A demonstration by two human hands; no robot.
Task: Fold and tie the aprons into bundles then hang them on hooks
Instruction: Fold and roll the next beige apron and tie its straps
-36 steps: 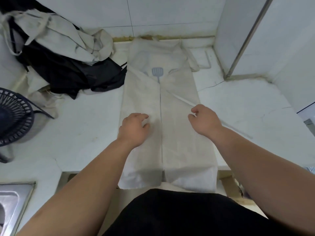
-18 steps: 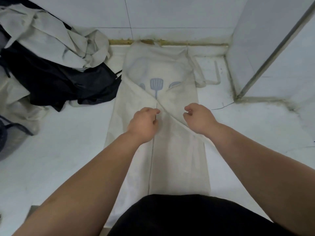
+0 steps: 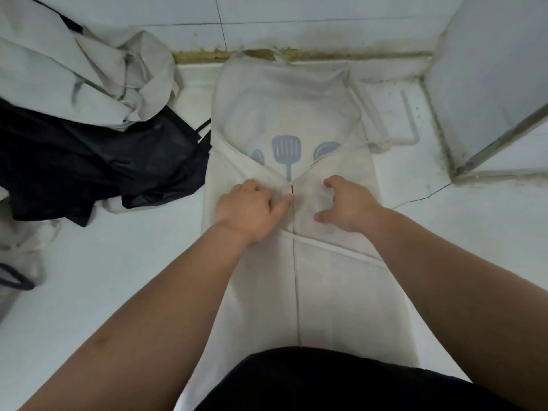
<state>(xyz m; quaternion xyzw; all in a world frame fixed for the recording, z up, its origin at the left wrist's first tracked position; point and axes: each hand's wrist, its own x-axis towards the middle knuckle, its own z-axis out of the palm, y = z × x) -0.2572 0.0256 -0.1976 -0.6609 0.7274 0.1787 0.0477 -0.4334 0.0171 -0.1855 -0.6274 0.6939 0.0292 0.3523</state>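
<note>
A cream apron [image 3: 335,292] with a blue spatula print [image 3: 286,149] lies flat on the white counter [image 3: 103,277], its top towards the back wall. Both long sides are folded inward and meet at a centre seam. My left hand [image 3: 252,209] is on the left flap just below the print, thumb and fingers pinching the bunched flap edge at the seam. My right hand [image 3: 347,203] rests on the right flap with fingers spread and bent, pressing the cloth. A thin apron tie [image 3: 410,120] loops out on the counter at the upper right.
A heap of cream aprons [image 3: 74,72] and black aprons [image 3: 103,164] fills the counter's back left, touching the apron's left edge. Tiled wall runs along the back. A metal-framed white panel [image 3: 489,93] closes the right side. A dark wire object [image 3: 14,281] shows at the left edge.
Both hands slid up the apron from its middle to just below the spatula print. The view moved closer to the counter. My right hand's fingers have spread out.
</note>
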